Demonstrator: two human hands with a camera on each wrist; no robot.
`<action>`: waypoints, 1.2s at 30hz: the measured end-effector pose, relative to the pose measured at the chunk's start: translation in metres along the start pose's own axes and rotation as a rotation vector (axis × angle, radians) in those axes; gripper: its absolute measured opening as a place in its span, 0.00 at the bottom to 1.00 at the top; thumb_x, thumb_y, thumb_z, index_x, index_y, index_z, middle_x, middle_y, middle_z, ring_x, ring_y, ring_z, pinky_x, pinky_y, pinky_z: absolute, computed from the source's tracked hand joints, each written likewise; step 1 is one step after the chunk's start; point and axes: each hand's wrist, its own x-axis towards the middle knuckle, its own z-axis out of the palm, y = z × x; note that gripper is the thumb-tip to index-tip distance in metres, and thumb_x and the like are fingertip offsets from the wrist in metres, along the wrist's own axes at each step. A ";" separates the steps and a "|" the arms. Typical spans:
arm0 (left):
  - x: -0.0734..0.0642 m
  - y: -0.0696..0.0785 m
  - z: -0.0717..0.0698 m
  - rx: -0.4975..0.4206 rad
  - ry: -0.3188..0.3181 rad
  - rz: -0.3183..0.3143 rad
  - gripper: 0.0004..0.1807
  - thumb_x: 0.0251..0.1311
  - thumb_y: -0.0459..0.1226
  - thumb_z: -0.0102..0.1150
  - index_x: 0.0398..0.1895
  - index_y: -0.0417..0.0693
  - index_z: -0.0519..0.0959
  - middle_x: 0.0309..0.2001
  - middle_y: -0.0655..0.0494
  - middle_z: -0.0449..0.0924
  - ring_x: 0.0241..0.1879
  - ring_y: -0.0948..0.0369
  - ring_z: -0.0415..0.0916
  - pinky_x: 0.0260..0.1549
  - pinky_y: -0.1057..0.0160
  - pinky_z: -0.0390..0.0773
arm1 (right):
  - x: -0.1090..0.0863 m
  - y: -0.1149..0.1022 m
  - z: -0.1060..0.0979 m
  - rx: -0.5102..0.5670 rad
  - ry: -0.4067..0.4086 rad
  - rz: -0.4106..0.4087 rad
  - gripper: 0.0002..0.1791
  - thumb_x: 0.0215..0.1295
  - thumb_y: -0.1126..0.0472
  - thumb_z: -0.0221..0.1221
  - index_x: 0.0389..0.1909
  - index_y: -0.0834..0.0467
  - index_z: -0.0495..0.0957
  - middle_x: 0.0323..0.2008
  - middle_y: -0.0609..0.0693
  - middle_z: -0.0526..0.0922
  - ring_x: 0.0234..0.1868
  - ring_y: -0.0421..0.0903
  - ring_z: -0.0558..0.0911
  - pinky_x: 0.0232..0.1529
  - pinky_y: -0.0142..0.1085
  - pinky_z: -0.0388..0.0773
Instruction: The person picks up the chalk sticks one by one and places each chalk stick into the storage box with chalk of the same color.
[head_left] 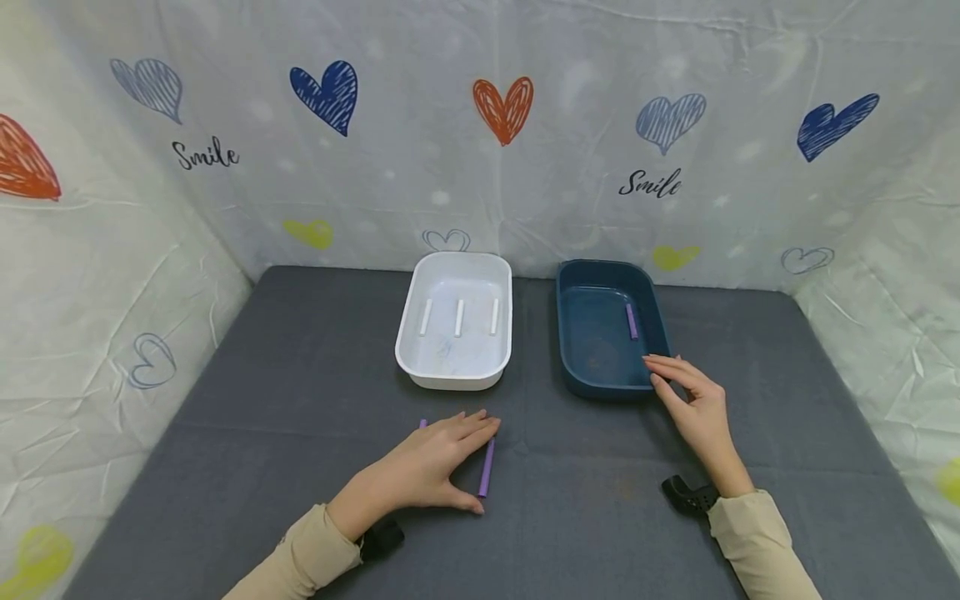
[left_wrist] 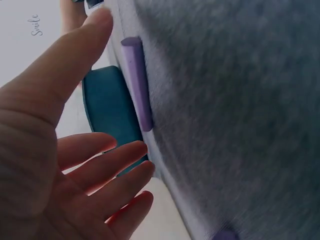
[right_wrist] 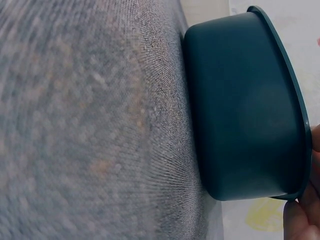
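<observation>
Two purple chalk-like sticks lie on the grey cloth by my left hand (head_left: 431,462). The right-hand stick (head_left: 487,472) sits between its thumb and fingers, apart from them in the left wrist view; the other stick (head_left: 423,423) is mostly hidden behind the hand. My right hand (head_left: 697,408) pinches the near right corner rim of the dark teal tray (head_left: 600,390). Inside that tray lies another purple stick (head_left: 632,322). A white tray (head_left: 453,382) left of it holds three white sticks (head_left: 459,318), spaced apart in a row.
Both trays stand near the back of the grey cloth-covered table (head_left: 300,358). A pale curtain (head_left: 405,167) printed with hearts rises behind and along the sides. A black strap (head_left: 686,496) is on the right wrist.
</observation>
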 end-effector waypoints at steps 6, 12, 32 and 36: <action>-0.002 0.002 0.006 -0.014 -0.066 -0.038 0.59 0.41 0.60 0.77 0.73 0.37 0.64 0.72 0.44 0.63 0.72 0.50 0.59 0.68 0.50 0.63 | 0.000 -0.001 0.000 0.008 0.001 -0.001 0.14 0.61 0.82 0.58 0.48 0.75 0.81 0.50 0.73 0.80 0.57 0.40 0.80 0.71 0.31 0.59; -0.003 0.005 0.006 -0.042 -0.077 -0.074 0.59 0.40 0.58 0.78 0.73 0.39 0.64 0.72 0.43 0.64 0.69 0.45 0.63 0.64 0.48 0.69 | 0.000 0.000 0.000 0.012 0.002 0.006 0.14 0.62 0.81 0.58 0.48 0.74 0.82 0.50 0.73 0.80 0.57 0.39 0.79 0.71 0.31 0.58; 0.004 0.008 0.007 -0.061 -0.024 -0.083 0.44 0.46 0.52 0.78 0.65 0.38 0.75 0.64 0.43 0.75 0.64 0.48 0.71 0.63 0.50 0.70 | -0.001 0.000 0.001 0.013 0.001 0.017 0.14 0.62 0.80 0.59 0.49 0.74 0.82 0.50 0.73 0.80 0.58 0.43 0.79 0.71 0.33 0.58; 0.006 0.010 0.006 -0.067 -0.008 -0.073 0.44 0.45 0.52 0.78 0.64 0.37 0.76 0.63 0.43 0.76 0.63 0.48 0.72 0.62 0.50 0.71 | -0.001 -0.001 0.001 0.000 0.003 0.023 0.14 0.63 0.80 0.59 0.49 0.73 0.82 0.50 0.71 0.80 0.58 0.43 0.79 0.72 0.36 0.58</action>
